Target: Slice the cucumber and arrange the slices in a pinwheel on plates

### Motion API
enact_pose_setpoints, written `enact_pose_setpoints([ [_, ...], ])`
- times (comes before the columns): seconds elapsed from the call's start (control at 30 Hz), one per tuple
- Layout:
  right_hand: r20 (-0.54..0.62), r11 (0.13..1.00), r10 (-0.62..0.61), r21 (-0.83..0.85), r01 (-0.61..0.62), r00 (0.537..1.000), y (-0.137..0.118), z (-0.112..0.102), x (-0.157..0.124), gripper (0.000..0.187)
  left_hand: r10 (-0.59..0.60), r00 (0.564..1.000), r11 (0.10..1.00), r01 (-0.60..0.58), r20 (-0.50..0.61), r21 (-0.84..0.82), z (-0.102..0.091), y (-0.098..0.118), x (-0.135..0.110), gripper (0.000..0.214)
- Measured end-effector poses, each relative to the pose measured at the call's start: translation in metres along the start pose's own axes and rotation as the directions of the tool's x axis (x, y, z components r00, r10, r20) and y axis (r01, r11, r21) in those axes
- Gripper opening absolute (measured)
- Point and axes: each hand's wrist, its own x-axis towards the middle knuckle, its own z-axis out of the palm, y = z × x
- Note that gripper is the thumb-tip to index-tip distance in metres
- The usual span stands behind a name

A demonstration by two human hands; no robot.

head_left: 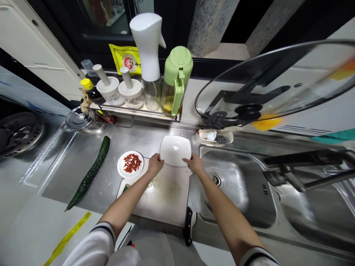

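Observation:
A white square plate (175, 149) sits at the far edge of a white cutting board (162, 194). My left hand (155, 163) grips the plate's near left corner and my right hand (194, 163) grips its near right corner, fingers curled on the rim. The plate looks bare. The board's surface is wet, with a small green piece at its left edge. A small round dish of red goji berries (130, 164) stands just left of my left hand.
A long cucumber (90, 172) lies left on the steel counter. A knife handle (189, 224) sits by the board's near right corner. The sink (235, 184) is right, a glass lid (277, 83) above it. Bottles and seasoning jars (138, 88) line the back.

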Motion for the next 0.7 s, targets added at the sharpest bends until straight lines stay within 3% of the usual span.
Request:
enact_pose_setpoints([
  [0.4, 0.015, 0.994, -0.027, -0.108, 0.028, 1.000, -0.010, -0.004, -0.003, 0.037, -0.031, 0.999, 0.998, 0.029, 0.021, 0.060, 0.000, 0.000, 0.001, 0.006],
  [0.47, 0.004, 0.993, -0.024, -0.117, 0.024, 1.000, -0.013, -0.008, -0.009, 0.040, -0.007, 1.000, 0.999, 0.006, 0.013, 0.046, -0.002, 0.001, -0.002, 0.014],
  [0.57, -0.035, 0.990, -0.022, -0.143, 0.017, 0.999, -0.013, -0.014, -0.032, 0.043, 0.084, 0.995, 0.996, -0.083, -0.045, 0.017, -0.010, -0.002, -0.016, 0.036],
  [0.7, -0.056, 0.969, -0.080, -0.239, 0.064, 0.995, 0.006, -0.013, -0.097, 0.039, 0.242, 0.967, 0.969, -0.237, -0.082, 0.068, -0.035, -0.023, -0.056, 0.037],
])
